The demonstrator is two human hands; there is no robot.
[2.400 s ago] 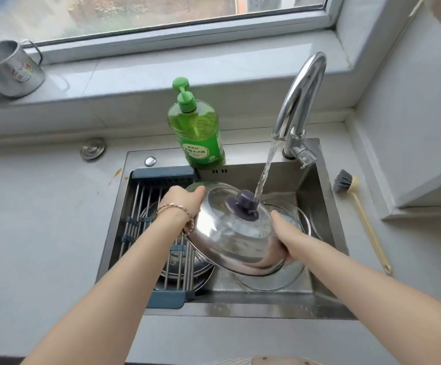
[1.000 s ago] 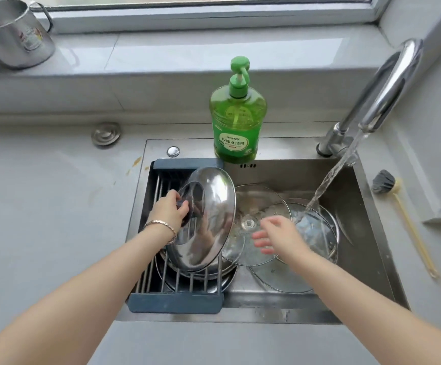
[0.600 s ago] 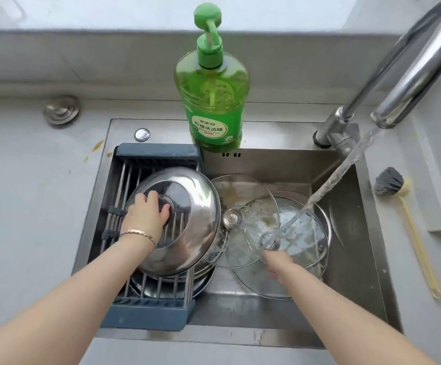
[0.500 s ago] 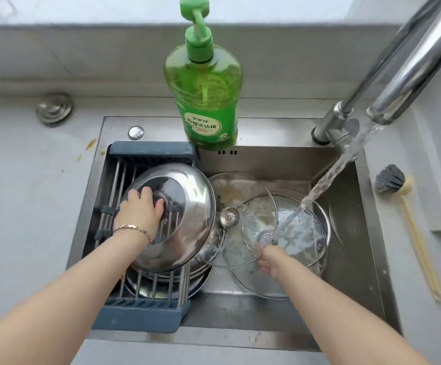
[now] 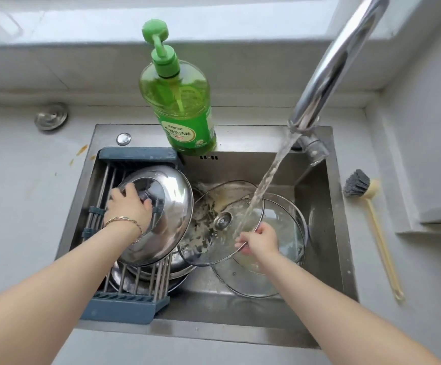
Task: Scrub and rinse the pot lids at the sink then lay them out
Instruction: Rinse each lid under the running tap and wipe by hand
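A shiny steel pot lid (image 5: 172, 222) lies on the blue drain rack (image 5: 124, 306) over the left of the sink. My left hand (image 5: 128, 206) grips its knob from above. A dirty glass lid (image 5: 211, 206) with a metal knob is tilted up in the sink's middle, and my right hand (image 5: 257, 239) pinches its near rim. Water from the tap (image 5: 330, 67) runs onto this lid. Another glass lid (image 5: 287, 233) lies under it to the right, and a third glass lid (image 5: 240, 280) lies flat on the sink floor. More steel lids sit below the rack.
A green dish soap bottle (image 5: 179, 101) stands on the sink's back ledge. A dish brush (image 5: 372, 219) lies on the counter to the right. A round metal plug (image 5: 52, 119) sits on the counter at back left. The steel sink (image 5: 327, 233) has high walls.
My left hand has set the steel lid down flatter on the rack. My right hand moved from the glass lid's knob to its rim and lifted it under the water stream.
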